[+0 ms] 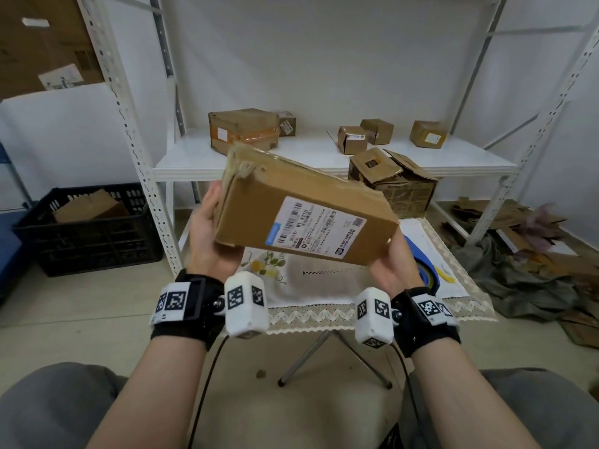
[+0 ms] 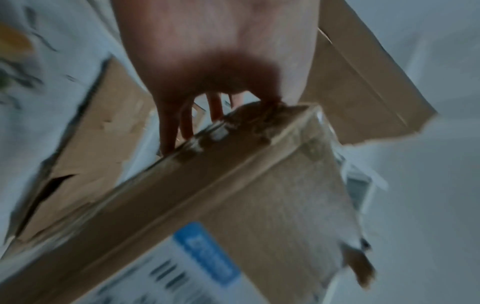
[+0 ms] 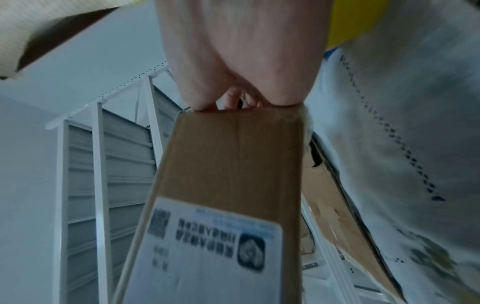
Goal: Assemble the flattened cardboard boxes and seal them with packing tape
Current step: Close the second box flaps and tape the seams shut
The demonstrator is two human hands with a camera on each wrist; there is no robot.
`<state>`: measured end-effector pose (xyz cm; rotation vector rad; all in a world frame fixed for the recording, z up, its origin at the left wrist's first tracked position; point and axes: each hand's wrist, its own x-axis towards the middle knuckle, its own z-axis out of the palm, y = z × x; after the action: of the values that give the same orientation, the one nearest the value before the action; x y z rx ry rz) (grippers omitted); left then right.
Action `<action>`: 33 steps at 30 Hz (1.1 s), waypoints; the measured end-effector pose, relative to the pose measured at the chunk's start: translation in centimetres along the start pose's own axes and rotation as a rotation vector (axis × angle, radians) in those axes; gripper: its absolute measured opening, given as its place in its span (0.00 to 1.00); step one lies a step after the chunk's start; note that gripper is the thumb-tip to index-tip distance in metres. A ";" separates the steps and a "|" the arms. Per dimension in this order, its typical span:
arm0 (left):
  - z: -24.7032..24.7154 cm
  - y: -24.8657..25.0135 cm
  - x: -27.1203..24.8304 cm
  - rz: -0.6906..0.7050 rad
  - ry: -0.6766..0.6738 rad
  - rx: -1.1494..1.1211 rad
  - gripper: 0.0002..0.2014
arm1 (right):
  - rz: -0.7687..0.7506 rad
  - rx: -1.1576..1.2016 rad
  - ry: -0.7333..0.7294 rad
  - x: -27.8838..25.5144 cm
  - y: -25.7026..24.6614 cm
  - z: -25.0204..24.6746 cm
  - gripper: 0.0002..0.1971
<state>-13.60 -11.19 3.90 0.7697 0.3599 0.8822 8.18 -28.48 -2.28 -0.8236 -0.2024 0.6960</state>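
Left hand [image 1: 207, 234] and right hand [image 1: 392, 264], palms inward, fingers curled, grip opposite ends of the tilted box [image 1: 301, 209] above the table [image 1: 453, 296].

The right hand [image 3: 239, 61] grips the near end of a cardboard box [image 3: 228, 160]. Its white shipping label [image 3: 207, 253] faces up; white metal shelving [image 3: 109, 174] stands behind the box.

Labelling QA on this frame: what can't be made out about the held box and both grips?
- Box far side and underside: hidden in all views.
- Left hand fingers: behind the box in head view; left wrist view blurred.
- Right hand fingertips: behind the box end.
- Shipping label text: too small, blurred.
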 end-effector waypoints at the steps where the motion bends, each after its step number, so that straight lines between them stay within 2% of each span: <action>1: -0.3 -0.3 -0.2 -0.022 0.014 -0.018 0.19 | 0.052 0.005 -0.072 -0.4 0.2 -0.1 0.30; 2: -0.5 -0.9 -0.5 -0.041 0.043 -0.024 0.26 | 0.114 0.012 -0.120 -0.7 0.3 -0.2 0.31; 3: -0.9 -1.5 -0.6 -0.063 0.058 -0.058 0.28 | 0.159 0.020 -0.153 -0.9 0.3 -0.1 0.33; 6: -2.3 -2.5 -0.3 -0.126 0.183 -0.085 0.19 | 0.164 0.072 -0.099 -1.2 0.1 0.7 0.32; 9: -3.6 -2.3 0.5 -0.142 0.117 0.129 0.20 | 0.064 0.033 -0.061 -1.2 -0.1 0.8 0.27; 10: -3.8 -1.8 0.5 -0.159 0.072 0.196 0.23 | 0.041 -0.002 -0.063 -1.0 -0.1 0.5 0.25; 12: -3.9 -1.1 0.5 -0.239 -0.033 0.211 0.34 | 0.011 -0.078 -0.076 -0.6 0.1 -0.1 0.25; 13: -4.1 -0.8 0.6 -0.270 -0.049 0.213 0.37 | 0.004 -0.107 -0.065 -0.2 0.3 -0.3 0.27; 14: -4.3 -0.6 0.7 -0.286 -0.069 0.219 0.35 | 0.005 -0.130 -0.056 -0.1 0.4 -0.4 0.31; 17: -4.7 -0.5 0.4 -0.278 -0.047 0.297 0.21 | 0.032 -0.192 -0.036 0.0 0.2 -0.3 0.51; 18: -4.8 -0.5 0.4 -0.263 -0.042 0.317 0.17 | 0.042 -0.216 -0.038 -0.3 0.2 -0.1 0.53; 21: -5.1 -0.4 0.7 -0.204 -0.027 0.378 0.12 | 0.093 -0.285 -0.117 -0.9 0.2 0.8 0.33; 24: -4.9 0.0 0.9 -0.158 -0.029 0.425 0.12 | 0.121 -0.270 -0.163 -1.1 -0.2 1.1 0.34; 28: -4.8 0.7 1.7 -0.219 -0.051 0.462 0.18 | 0.129 -0.281 -0.181 -0.4 -0.5 1.0 0.26; 30: -4.6 0.9 2.3 -0.251 -0.057 0.540 0.26 | 0.144 -0.290 -0.167 0.4 -0.3 0.6 0.33; 33: -4.3 1.0 3.1 -0.295 -0.007 0.667 0.40 | 0.161 -0.339 -0.176 1.7 -0.4 -0.1 0.53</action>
<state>-14.75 -6.36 1.78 1.2922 0.7601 0.4715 9.71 -27.59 -2.20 -1.1108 -0.4246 0.9018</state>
